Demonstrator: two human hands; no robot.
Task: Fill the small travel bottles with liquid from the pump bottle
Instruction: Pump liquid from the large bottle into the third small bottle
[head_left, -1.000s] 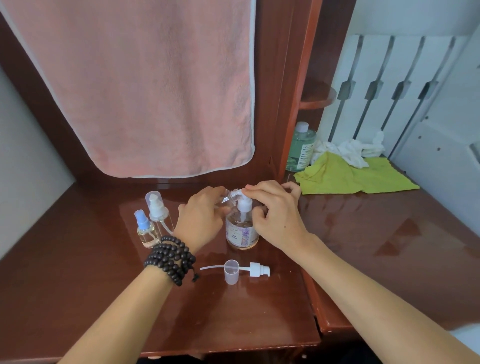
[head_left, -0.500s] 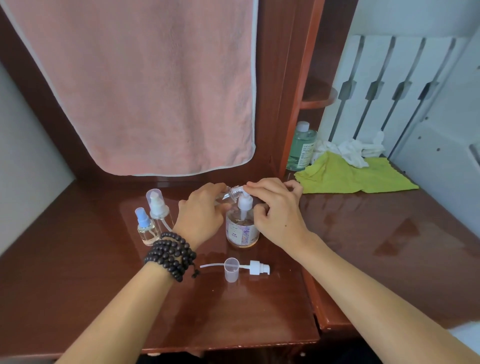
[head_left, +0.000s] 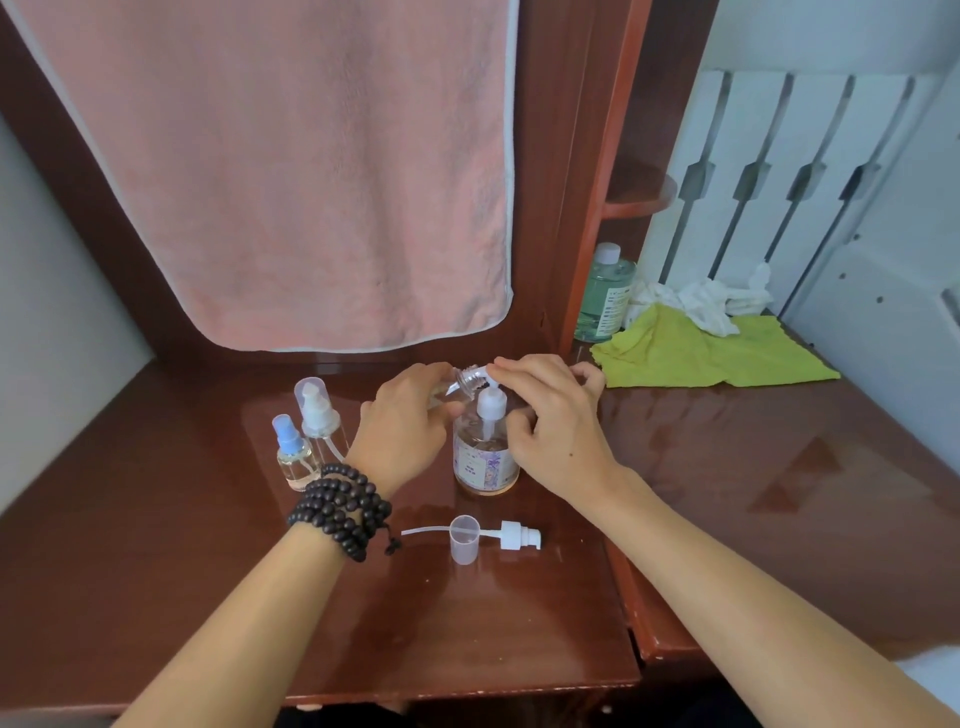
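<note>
While two capped bottles (head_left: 306, 441) are standing at centre-left, the left hand (head_left: 402, 426) is gripping an uncapped bottle (head_left: 460, 384) under the spout as the right hand (head_left: 550, 421) is pressing the pump (head_left: 491, 402).

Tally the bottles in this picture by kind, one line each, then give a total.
Pump bottle: 1
Open travel bottle held tilted in the left hand: 1
Capped travel bottles, blue-topped and white-topped: 2
Green bottle: 1
Total: 5

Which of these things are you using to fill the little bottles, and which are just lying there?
In use: pump bottle, open small bottle, left hand, right hand, two travel bottles, loose pump.

Lying about: pink towel, green cloth, green bottle.
</note>
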